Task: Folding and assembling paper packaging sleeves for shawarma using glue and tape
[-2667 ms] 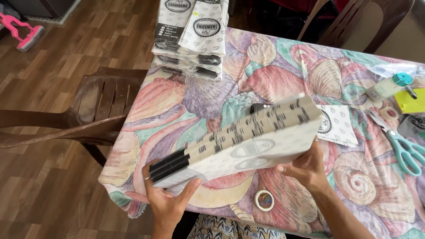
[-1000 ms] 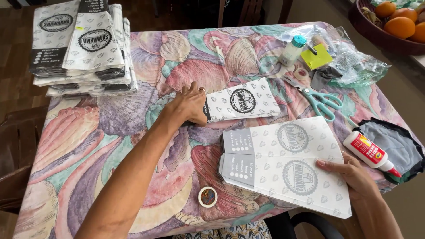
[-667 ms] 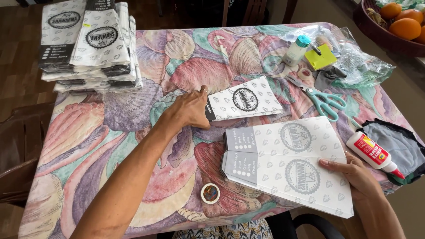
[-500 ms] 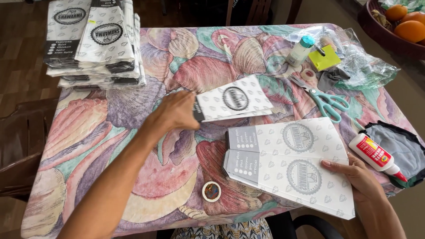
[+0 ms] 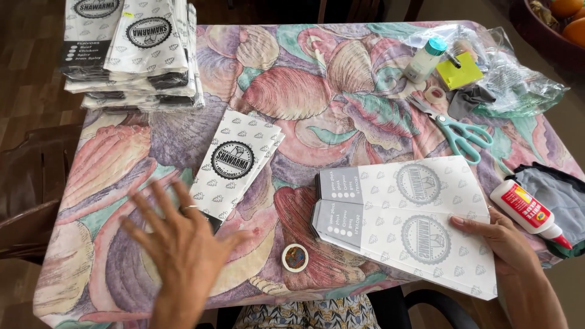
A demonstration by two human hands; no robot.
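On the shell-patterned bench [image 5: 341, 79], a flat paper bag [image 5: 420, 219] is steadied under the right hand [image 5: 496, 234], while the left hand [image 5: 177, 240], fingers spread, empty, is held above a folded bag [image 5: 237, 161].

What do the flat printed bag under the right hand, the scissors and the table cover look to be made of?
Flat printed bag: thin matte paper, judging by its sharp fold creases. Scissors: teal handles that look like plastic, grey blades probably metal. Table cover: likely printed cloth or vinyl; it drapes over the edge, with a faint sheen. Right hand rests on the bag.
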